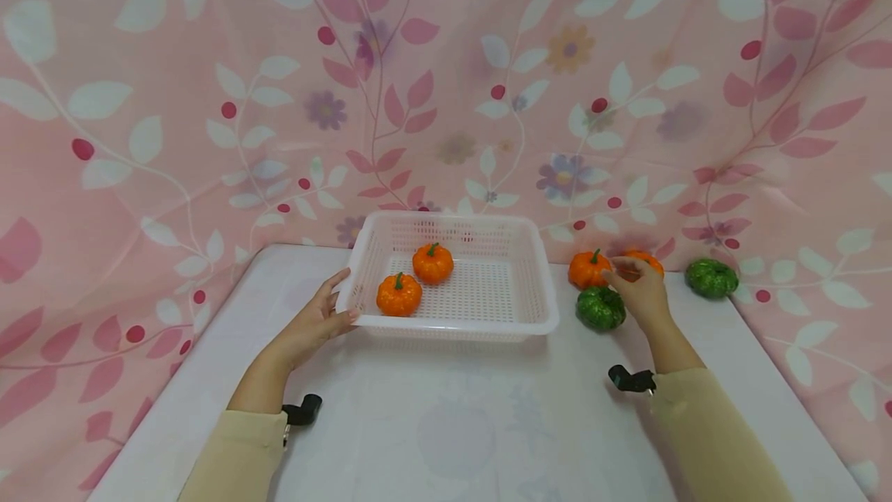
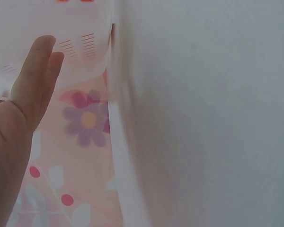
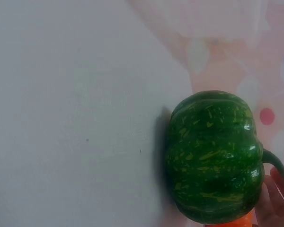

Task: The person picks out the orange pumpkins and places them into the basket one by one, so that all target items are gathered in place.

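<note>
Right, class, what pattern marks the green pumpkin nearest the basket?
Yellowish flecks and streaks over the green pumpkin; the right wrist view shows them best.

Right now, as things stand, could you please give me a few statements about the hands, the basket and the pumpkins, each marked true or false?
1. Two orange pumpkins lie in the white basket. True.
2. The left hand touches the white basket at its left end. True.
3. The right hand is inside the white basket. False: it is beyond the right end, among the pumpkins there.
4. Both green pumpkins are in the white basket. False: both are outside, to its right.
5. The sleeves are bright red. False: they are beige.
</note>
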The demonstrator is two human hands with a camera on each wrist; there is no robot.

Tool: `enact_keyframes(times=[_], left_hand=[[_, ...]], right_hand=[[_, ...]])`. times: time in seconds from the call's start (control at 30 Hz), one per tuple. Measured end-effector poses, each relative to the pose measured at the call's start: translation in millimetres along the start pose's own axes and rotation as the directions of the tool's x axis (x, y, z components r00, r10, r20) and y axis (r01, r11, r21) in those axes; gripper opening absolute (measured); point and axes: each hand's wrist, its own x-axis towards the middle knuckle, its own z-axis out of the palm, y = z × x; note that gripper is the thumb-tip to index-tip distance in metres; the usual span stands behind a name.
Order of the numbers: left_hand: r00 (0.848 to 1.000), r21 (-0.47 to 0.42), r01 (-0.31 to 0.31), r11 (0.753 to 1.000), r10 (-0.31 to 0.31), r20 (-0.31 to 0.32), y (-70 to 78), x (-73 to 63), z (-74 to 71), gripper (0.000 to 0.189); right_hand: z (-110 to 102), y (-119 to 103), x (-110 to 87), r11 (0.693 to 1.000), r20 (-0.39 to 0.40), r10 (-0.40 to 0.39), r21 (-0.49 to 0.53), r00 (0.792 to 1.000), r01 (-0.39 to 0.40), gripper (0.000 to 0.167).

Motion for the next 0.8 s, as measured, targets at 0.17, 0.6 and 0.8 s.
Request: enact_keyframes(times=[0.17, 0.6, 0.8], left_hand=[[1.000, 0.006, 0.001, 1.000, -0.001, 0.000, -0.3, 0.4, -0.5, 0.085], [1.000, 0.005, -0.007, 1.000, 0.007, -0.003, -0.8, 0.2, -0.5, 0.086], [1.000, 0.002, -0.008, 1.000, 0.008, -0.003, -1.3, 0.2, -0.6, 0.086]], right_hand=[[1.2, 6.7, 7.5, 1.000, 0.030, 0.020, 0.009, 0.999, -0.020, 0.060], [-0.3, 15.2, 21.6, 0.995, 0.147, 0.072, 0.056, 0.987, -0.081, 0.068], [-1.5, 14.3, 26.8, 0.988, 0.198, 0.119, 0.071, 0.973, -0.135, 0.069]])
